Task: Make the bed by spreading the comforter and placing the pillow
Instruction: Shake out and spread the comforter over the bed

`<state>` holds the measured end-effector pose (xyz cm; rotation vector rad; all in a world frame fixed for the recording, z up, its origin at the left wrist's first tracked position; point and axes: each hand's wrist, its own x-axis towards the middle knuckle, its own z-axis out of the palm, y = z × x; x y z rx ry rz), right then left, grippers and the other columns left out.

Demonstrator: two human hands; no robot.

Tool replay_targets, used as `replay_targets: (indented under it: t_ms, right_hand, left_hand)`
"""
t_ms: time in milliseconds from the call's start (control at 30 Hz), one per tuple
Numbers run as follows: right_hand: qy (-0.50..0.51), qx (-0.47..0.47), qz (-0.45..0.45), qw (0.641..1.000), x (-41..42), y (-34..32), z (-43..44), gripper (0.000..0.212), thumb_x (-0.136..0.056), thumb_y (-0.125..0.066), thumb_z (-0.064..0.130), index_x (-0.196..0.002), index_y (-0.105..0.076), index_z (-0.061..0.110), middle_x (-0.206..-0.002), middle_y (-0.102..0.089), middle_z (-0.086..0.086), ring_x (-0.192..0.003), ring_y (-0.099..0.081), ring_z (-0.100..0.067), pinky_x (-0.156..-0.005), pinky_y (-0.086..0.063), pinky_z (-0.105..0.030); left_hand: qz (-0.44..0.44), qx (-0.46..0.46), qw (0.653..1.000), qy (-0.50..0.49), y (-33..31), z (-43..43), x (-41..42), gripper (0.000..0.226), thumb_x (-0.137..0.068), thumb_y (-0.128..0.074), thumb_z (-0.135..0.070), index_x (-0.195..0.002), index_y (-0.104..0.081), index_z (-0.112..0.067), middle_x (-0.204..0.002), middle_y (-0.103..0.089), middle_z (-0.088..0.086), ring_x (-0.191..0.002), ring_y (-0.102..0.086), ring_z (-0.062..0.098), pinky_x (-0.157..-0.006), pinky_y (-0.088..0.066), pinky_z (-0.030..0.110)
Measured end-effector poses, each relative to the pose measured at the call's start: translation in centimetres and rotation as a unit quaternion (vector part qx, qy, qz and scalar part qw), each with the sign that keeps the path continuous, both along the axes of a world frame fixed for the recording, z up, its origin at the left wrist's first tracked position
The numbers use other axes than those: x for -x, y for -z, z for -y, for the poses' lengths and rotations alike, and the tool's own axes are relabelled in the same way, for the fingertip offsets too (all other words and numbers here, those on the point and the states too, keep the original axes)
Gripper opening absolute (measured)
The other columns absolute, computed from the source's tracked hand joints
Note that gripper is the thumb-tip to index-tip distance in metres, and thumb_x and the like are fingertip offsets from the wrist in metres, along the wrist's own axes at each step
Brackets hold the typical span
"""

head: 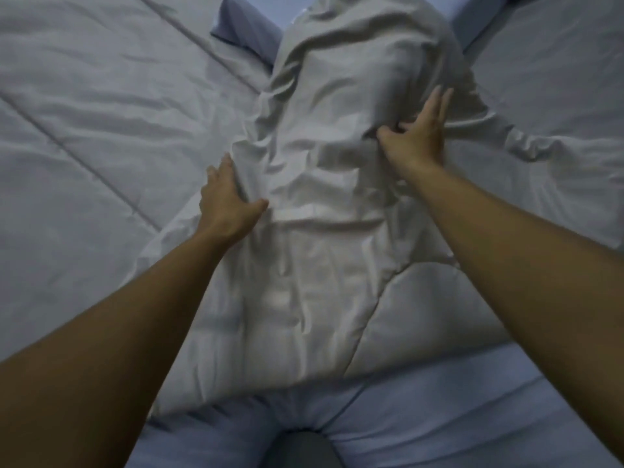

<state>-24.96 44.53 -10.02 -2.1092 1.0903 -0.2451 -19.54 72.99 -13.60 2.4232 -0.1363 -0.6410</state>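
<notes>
A pale grey quilted comforter (pixel 84 130) covers most of the bed, bunched into a tall wrinkled ridge down the middle. My left hand (pixel 226 197) rests flat against the ridge's left side, fingers apart and thumb pressed into the fabric. My right hand (pixel 417 136) is on the ridge's right side, thumb and forefinger pinching a fold of the comforter while the other fingers point up. A blue pillow (pixel 243 25) peeks out behind the ridge at the top.
The light blue bed sheet (pixel 422 417) lies bare along the near edge of the bed. A dark rounded shape (pixel 297 449) sits at the bottom centre. More blue fabric (pixel 472 18) shows at the top right.
</notes>
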Motion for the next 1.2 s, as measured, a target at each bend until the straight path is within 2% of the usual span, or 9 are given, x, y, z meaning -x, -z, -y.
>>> replay_targets:
  t_ms: [67, 133, 200, 300, 467, 567, 800, 967, 1200]
  right_hand:
    - [-0.011, -0.028, -0.043, 0.999, -0.3, 0.4, 0.8, 0.122, -0.078, -0.078, 0.030, -0.158, 0.013, 0.014, -0.169, -0.008, -0.008, -0.146, -0.035, -0.022, -0.117, -0.034, -0.029]
    - [-0.029, -0.078, -0.058, 0.995, 0.2, 0.9, 0.6, 0.130, -0.075, -0.083, 0.025, -0.157, 0.019, 0.020, -0.167, -0.020, -0.007, -0.141, -0.042, -0.026, -0.112, -0.043, -0.036]
    - [-0.066, -0.091, -0.077, 0.991, 1.4, 1.5, -0.3, 0.120, -0.070, -0.085, 0.025, -0.159, -0.006, 0.017, -0.160, -0.036, -0.008, -0.137, -0.047, -0.026, -0.108, -0.045, -0.034]
    - [-0.125, -0.035, -0.142, 0.981, 3.7, 1.8, -2.0, 0.069, -0.066, -0.084, 0.036, -0.126, -0.058, 0.015, -0.125, -0.067, -0.012, -0.113, -0.064, -0.031, -0.090, -0.053, -0.038]
    - [-0.324, 0.253, -0.152, 0.899, 8.5, -0.1, -4.4, 0.065, -0.057, -0.082, 0.050, -0.105, -0.070, 0.008, -0.124, -0.057, -0.017, -0.112, -0.053, -0.039, -0.091, -0.042, -0.043]
    - [-0.397, 0.231, -0.124, 0.879, 11.8, -2.1, -6.5, 0.064, -0.060, -0.084, 0.043, -0.106, -0.065, 0.003, -0.120, -0.062, -0.020, -0.105, -0.060, -0.042, -0.089, -0.045, -0.043]
    - [-0.166, 0.051, -0.196, 0.965, 24.9, -7.7, -15.2, 0.070, -0.068, -0.074, 0.049, -0.119, -0.036, 0.020, -0.094, -0.054, -0.011, -0.101, -0.057, -0.041, -0.080, -0.048, -0.043]
    - [-0.024, -0.062, -0.245, 0.967, 36.2, -9.5, -20.0, 0.106, -0.060, -0.068, 0.072, -0.149, -0.035, 0.026, -0.136, -0.053, -0.022, -0.129, -0.047, -0.040, -0.104, -0.045, -0.044]
    - [0.083, -0.141, -0.182, 0.969, 47.6, -13.0, -24.4, 0.091, -0.052, -0.078, 0.080, -0.121, -0.065, 0.022, -0.120, -0.070, -0.001, -0.110, -0.065, -0.023, -0.093, -0.056, -0.041]
  left_hand:
    - [-0.018, -0.036, 0.999, -0.001, 0.2, 0.3, -0.1, 0.115, -0.074, -0.079, -0.047, -0.157, -0.001, -0.026, -0.157, -0.030, 0.013, -0.143, -0.027, 0.040, -0.117, -0.019, 0.052]
    - [-0.040, -0.059, 0.997, 0.010, 0.2, 0.2, 0.2, 0.116, -0.069, -0.080, -0.054, -0.155, -0.009, -0.025, -0.150, -0.041, 0.014, -0.137, -0.036, 0.040, -0.113, -0.021, 0.054]
    - [-0.049, -0.060, 0.996, 0.042, -0.2, -0.3, 1.1, 0.100, -0.055, -0.075, -0.068, -0.140, -0.041, -0.025, -0.135, -0.058, 0.009, -0.125, -0.050, 0.036, -0.109, -0.031, 0.053]
    - [-0.016, -0.056, 0.994, 0.088, -1.5, -1.0, 3.4, 0.070, -0.052, -0.067, -0.071, -0.108, -0.065, -0.028, -0.111, -0.072, 0.003, -0.109, -0.061, 0.032, -0.101, -0.038, 0.048]
    - [-0.043, 0.037, 0.992, 0.114, -4.6, -3.0, 7.6, 0.048, -0.060, -0.065, -0.049, -0.094, -0.066, -0.016, -0.091, -0.068, 0.004, -0.089, -0.065, 0.023, -0.064, -0.043, 0.018]
    - [-0.059, 0.124, 0.980, 0.142, -6.6, -4.9, 10.3, 0.043, -0.062, -0.065, -0.039, -0.099, -0.064, -0.018, -0.091, -0.066, 0.001, -0.084, -0.062, 0.014, -0.058, -0.039, 0.002]
    - [-0.066, 0.213, 0.950, 0.218, -11.0, -10.3, 18.8, 0.068, -0.082, -0.066, -0.016, -0.145, -0.042, -0.012, -0.138, -0.053, -0.003, -0.122, -0.051, 0.006, -0.095, -0.038, 0.005]
    - [-0.124, 0.235, 0.914, 0.307, -14.0, -12.7, 26.0, 0.055, -0.086, -0.074, -0.036, -0.133, -0.051, -0.023, -0.127, -0.063, -0.006, -0.116, -0.059, 0.006, -0.098, -0.048, 0.028]
    - [-0.171, 0.215, 0.880, 0.387, -16.6, -14.6, 35.1, 0.048, -0.098, -0.055, -0.039, -0.143, -0.045, -0.027, -0.140, -0.056, -0.009, -0.127, -0.052, 0.007, -0.106, -0.042, 0.027]
